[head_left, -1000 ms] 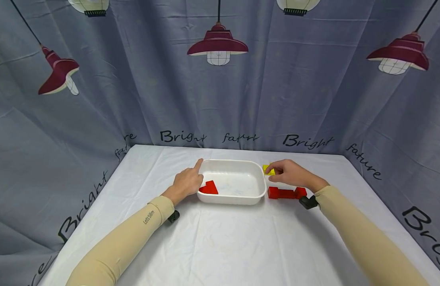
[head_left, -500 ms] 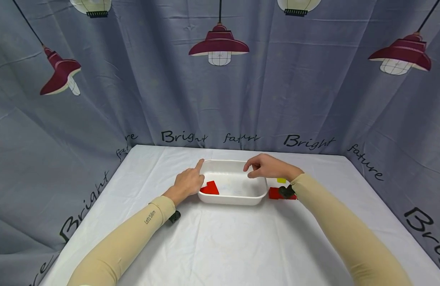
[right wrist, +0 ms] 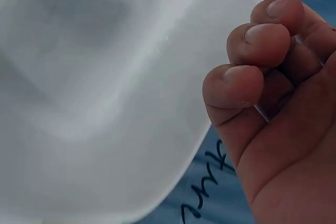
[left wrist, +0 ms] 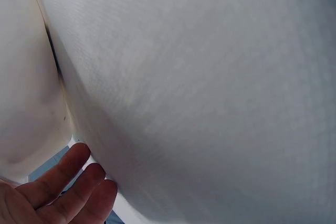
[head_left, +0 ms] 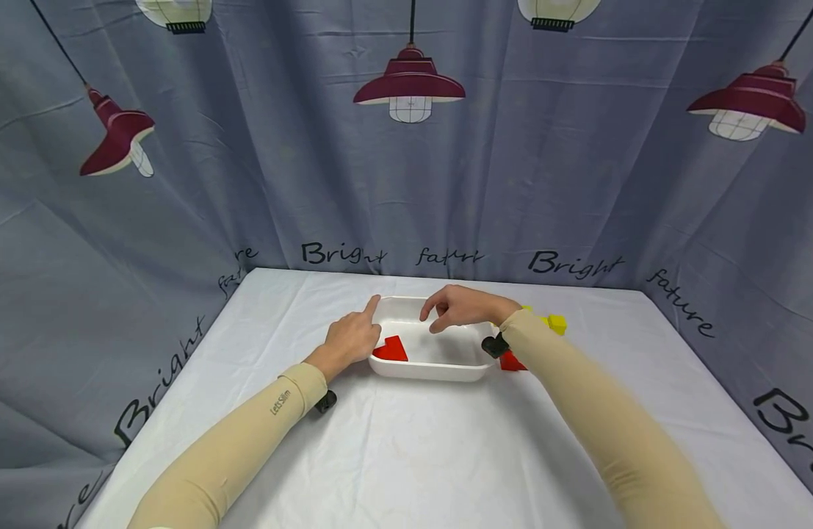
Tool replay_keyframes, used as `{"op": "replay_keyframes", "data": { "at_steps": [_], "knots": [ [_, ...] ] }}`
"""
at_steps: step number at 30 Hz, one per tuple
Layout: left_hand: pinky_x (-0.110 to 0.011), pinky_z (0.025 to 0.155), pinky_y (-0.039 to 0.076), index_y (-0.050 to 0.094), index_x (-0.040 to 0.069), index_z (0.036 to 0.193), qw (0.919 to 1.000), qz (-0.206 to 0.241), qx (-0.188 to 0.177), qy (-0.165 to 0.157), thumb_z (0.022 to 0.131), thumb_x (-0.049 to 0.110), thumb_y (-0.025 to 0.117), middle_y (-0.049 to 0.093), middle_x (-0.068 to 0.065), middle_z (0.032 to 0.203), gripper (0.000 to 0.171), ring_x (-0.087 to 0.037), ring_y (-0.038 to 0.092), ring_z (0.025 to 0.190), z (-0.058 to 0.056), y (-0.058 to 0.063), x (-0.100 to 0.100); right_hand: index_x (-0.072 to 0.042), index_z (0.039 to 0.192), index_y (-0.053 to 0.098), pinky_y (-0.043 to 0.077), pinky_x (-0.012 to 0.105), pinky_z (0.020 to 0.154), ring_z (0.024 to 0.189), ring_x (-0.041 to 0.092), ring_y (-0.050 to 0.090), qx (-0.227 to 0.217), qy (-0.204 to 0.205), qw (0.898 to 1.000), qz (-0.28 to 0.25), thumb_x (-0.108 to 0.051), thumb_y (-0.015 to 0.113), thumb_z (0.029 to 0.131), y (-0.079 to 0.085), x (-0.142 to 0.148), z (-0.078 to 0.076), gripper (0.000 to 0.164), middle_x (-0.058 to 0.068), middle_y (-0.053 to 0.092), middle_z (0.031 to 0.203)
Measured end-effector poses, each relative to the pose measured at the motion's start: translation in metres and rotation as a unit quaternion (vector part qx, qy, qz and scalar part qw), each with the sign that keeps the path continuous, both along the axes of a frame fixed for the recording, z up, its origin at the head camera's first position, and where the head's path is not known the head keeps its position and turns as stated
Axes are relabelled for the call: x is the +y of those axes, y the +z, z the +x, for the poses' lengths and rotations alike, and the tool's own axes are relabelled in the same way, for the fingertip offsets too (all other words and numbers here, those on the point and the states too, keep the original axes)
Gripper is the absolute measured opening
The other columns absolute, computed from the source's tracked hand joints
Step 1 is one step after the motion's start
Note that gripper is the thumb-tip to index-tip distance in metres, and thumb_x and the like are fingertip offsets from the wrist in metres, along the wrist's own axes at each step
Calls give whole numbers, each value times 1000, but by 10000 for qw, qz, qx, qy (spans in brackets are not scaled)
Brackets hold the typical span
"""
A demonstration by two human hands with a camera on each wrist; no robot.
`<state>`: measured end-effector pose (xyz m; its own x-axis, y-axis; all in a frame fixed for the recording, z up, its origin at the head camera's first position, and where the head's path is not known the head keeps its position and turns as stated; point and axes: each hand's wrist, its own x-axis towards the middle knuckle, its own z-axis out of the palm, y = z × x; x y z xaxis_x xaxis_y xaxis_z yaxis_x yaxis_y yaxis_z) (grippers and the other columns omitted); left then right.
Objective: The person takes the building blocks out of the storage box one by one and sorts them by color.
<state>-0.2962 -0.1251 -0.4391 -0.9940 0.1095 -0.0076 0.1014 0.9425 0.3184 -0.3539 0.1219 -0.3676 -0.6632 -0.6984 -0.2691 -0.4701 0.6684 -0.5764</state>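
Observation:
The white tray [head_left: 432, 373] stands near the far middle of the table. My left hand [head_left: 349, 338] lies at its left side, index finger stretched along the rim; the left wrist view has that hand's other fingers [left wrist: 79, 187] fairly straight beside the tray. Over the tray's far right part hovers my right hand [head_left: 468, 305], thumb and index apart. In the right wrist view its other fingers [right wrist: 233, 90] are loosely bent and no object shows in them. A notched red block [head_left: 393, 349] sits in the tray's left end.
Right of the tray are red blocks [head_left: 510, 361], and yellow blocks [head_left: 557, 324] behind them, both partly covered by my right forearm. A white cloth [head_left: 406, 455] covers the table. A grey-blue curtain [head_left: 280, 169] closes off the back and sides.
My right hand has moved left from beside the yellow block to above the tray, uncovering more yellow blocks and covering part of the red ones. The left hand keeps its place.

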Motion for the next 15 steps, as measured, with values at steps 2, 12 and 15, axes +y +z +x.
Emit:
{"op": "replay_keyframes", "data": {
  "at_steps": [2,12,15],
  "knots": [
    [-42,69,53,20,19,162,10000,-9,4,11,101,25,42,71,-13,113,65,-23,60,81,0,0,0,-12,118,73,40,29,65,69,15,49,-81,53,10000,18,-21,76,87,-3,-6,-2,33,1,53,72],
    [-44,75,55,21,18,162,10000,-53,21,23,101,27,41,70,-12,120,65,-25,65,90,-1,-1,0,-16,116,74,42,26,62,66,14,50,-331,265,9990,168,-18,78,84,-21,-37,-6,32,1,58,73],
    [-46,75,55,21,18,162,10000,-42,40,-6,101,27,41,70,-13,120,65,-26,66,92,-1,-1,0,-18,116,75,41,25,60,67,13,50,-350,351,9986,199,-17,78,83,-25,-45,-6,34,1,59,75]
  ]
}}
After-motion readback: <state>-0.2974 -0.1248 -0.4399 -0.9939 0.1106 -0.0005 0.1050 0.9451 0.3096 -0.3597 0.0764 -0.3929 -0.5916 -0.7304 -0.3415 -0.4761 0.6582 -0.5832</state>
